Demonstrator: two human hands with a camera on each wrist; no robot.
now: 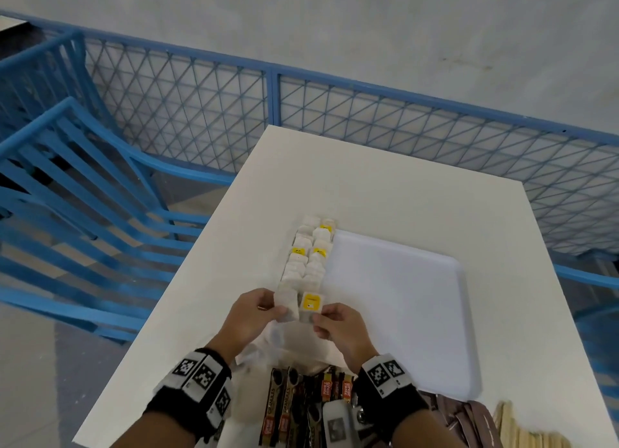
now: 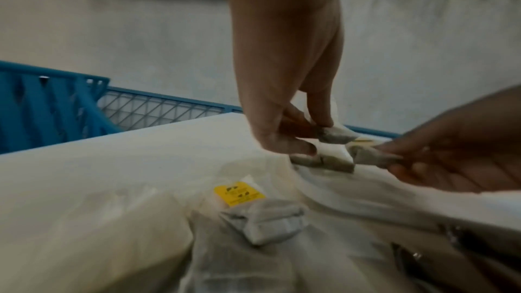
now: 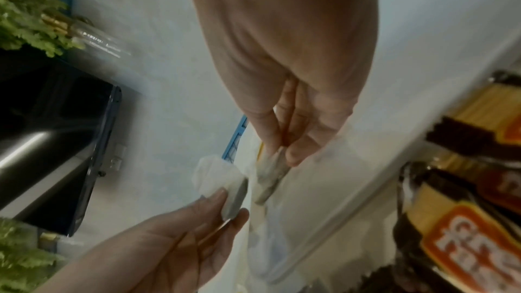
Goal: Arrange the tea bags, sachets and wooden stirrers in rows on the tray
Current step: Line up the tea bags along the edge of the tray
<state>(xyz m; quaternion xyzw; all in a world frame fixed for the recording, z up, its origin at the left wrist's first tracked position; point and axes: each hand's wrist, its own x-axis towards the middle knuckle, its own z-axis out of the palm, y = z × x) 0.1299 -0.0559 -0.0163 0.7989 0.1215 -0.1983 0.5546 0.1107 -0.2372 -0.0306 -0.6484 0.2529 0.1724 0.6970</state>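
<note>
Two rows of white tea bags (image 1: 308, 253), some with yellow tags, lie along the left side of the white tray (image 1: 395, 300). At the near end of the rows my left hand (image 1: 254, 313) pinches a plain white tea bag (image 1: 286, 305). My right hand (image 1: 338, 327) pinches a tea bag with a yellow tag (image 1: 311, 305) beside it. The left wrist view shows the left fingers (image 2: 318, 117) on a bag (image 2: 335, 136) and the right hand's bag (image 2: 372, 156). Another yellow-tagged bag (image 2: 253, 211) lies loose in a clear wrapper below.
Brown and orange sachets (image 1: 301, 407) lie at the table's near edge between my wrists. Pale wooden stirrers (image 1: 522, 427) and brown sachets (image 1: 459, 417) sit at the near right. Blue chairs (image 1: 83, 196) stand left of the table; a blue mesh fence (image 1: 402, 119) runs behind.
</note>
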